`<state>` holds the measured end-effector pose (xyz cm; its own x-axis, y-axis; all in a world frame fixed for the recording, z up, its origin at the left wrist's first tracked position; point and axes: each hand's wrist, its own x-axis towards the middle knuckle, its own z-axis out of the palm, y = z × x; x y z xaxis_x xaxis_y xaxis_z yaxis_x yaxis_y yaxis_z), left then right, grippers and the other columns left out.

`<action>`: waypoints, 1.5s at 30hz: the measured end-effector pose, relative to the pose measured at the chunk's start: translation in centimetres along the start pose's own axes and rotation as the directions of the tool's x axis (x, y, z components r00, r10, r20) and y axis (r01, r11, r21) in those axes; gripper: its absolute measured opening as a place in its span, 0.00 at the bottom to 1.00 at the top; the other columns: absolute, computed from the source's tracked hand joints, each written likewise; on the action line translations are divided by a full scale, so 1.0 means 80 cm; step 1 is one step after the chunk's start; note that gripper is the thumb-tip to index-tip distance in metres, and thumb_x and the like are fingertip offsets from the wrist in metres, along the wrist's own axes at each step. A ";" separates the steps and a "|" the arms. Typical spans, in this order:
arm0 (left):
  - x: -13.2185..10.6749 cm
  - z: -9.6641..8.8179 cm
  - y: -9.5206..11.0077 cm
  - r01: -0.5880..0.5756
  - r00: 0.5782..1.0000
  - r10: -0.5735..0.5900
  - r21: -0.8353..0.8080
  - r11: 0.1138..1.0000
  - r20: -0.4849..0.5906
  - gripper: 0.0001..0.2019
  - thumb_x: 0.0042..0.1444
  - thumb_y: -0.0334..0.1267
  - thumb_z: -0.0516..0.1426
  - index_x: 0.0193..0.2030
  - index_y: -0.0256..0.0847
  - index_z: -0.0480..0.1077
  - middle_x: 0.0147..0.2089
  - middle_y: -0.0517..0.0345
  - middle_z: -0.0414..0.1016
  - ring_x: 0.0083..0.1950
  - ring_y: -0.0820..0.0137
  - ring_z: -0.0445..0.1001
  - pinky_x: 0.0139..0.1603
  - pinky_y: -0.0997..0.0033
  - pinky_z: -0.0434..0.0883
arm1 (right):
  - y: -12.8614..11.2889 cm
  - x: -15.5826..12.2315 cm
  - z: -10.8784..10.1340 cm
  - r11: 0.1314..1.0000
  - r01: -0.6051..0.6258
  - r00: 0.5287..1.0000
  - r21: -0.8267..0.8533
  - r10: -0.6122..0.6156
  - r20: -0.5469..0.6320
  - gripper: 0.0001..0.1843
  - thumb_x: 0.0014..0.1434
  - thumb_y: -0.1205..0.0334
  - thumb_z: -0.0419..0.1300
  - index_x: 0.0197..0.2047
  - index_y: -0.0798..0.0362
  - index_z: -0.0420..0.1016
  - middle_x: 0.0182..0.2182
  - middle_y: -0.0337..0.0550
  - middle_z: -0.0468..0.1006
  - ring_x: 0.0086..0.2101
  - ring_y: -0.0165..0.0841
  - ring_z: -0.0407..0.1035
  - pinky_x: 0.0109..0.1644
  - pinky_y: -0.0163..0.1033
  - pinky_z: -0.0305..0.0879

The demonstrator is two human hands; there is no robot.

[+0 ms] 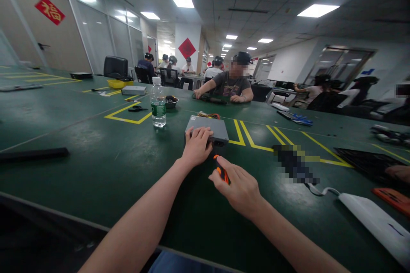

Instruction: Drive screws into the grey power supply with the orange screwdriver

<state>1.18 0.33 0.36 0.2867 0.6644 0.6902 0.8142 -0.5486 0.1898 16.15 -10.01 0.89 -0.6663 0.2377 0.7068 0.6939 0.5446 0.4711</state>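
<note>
We recorded two bare hands, the left hand [199, 140] and the right hand [238, 185], each with slender fingers and a smooth back. Each hand narrowed at the wrist and joined a bare left forearm [141, 217] or right forearm [288, 230], plain-surfaced and widening away from the wrist. Between the forearms, at the lower edge, we located a narrow strip of blue cloth [179, 263]; we could not determine the garment type.

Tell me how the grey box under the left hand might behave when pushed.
The grey box looks metallic, so it's probably stiff. Its broad, flat shape suggests sliding rather than tipping. The coloured wires behind look thin, so likely floppy.
</note>
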 end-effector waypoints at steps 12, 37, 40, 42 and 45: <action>0.000 -0.002 0.001 -0.002 1.000 0.002 -0.003 1.000 0.003 0.15 0.54 0.35 0.51 0.49 0.46 0.62 0.56 0.59 0.66 0.59 0.65 0.58 0.63 0.54 0.44 | 0.001 0.000 -0.005 0.999 0.020 1.000 0.027 -0.020 0.019 0.09 0.56 0.68 0.55 0.42 0.52 0.65 0.45 0.54 0.71 0.48 0.38 0.66 0.46 0.40 0.68; 0.000 -0.004 0.002 0.002 1.000 -0.002 0.010 1.000 0.023 0.14 0.55 0.36 0.50 0.49 0.46 0.62 0.57 0.59 0.65 0.59 0.65 0.58 0.63 0.54 0.45 | 0.010 0.000 0.003 0.998 0.012 0.999 0.070 -0.010 -0.032 0.08 0.56 0.71 0.55 0.40 0.53 0.64 0.44 0.51 0.72 0.49 0.36 0.66 0.50 0.44 0.67; 0.000 -0.004 0.002 0.004 1.000 -0.004 0.010 1.000 0.019 0.13 0.55 0.36 0.50 0.48 0.46 0.63 0.57 0.59 0.65 0.59 0.64 0.58 0.62 0.54 0.45 | 0.010 -0.002 0.002 0.996 -0.028 1.000 0.089 0.029 -0.007 0.07 0.56 0.70 0.55 0.40 0.53 0.64 0.46 0.52 0.70 0.50 0.37 0.64 0.52 0.47 0.66; 0.001 -0.003 0.001 -0.002 1.000 0.002 0.008 1.000 0.009 0.13 0.55 0.36 0.50 0.48 0.46 0.63 0.56 0.59 0.66 0.59 0.65 0.58 0.62 0.54 0.45 | 0.008 -0.004 0.002 0.994 0.010 0.999 0.113 -0.014 0.038 0.09 0.56 0.72 0.53 0.41 0.53 0.63 0.49 0.54 0.69 0.53 0.39 0.60 0.52 0.48 0.65; 0.001 -0.001 0.000 -0.011 1.000 0.011 0.007 1.000 0.002 0.13 0.56 0.36 0.50 0.48 0.46 0.63 0.56 0.59 0.66 0.59 0.65 0.59 0.62 0.54 0.45 | 0.007 -0.001 0.002 0.994 0.051 0.997 0.096 -0.056 0.049 0.09 0.57 0.73 0.53 0.41 0.53 0.63 0.48 0.52 0.70 0.53 0.38 0.61 0.52 0.46 0.65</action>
<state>1.16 0.31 0.46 0.2966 0.6591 0.6911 0.8145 -0.5524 0.1772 16.58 -9.61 1.00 -0.7166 0.2460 0.6527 0.6295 0.6310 0.4533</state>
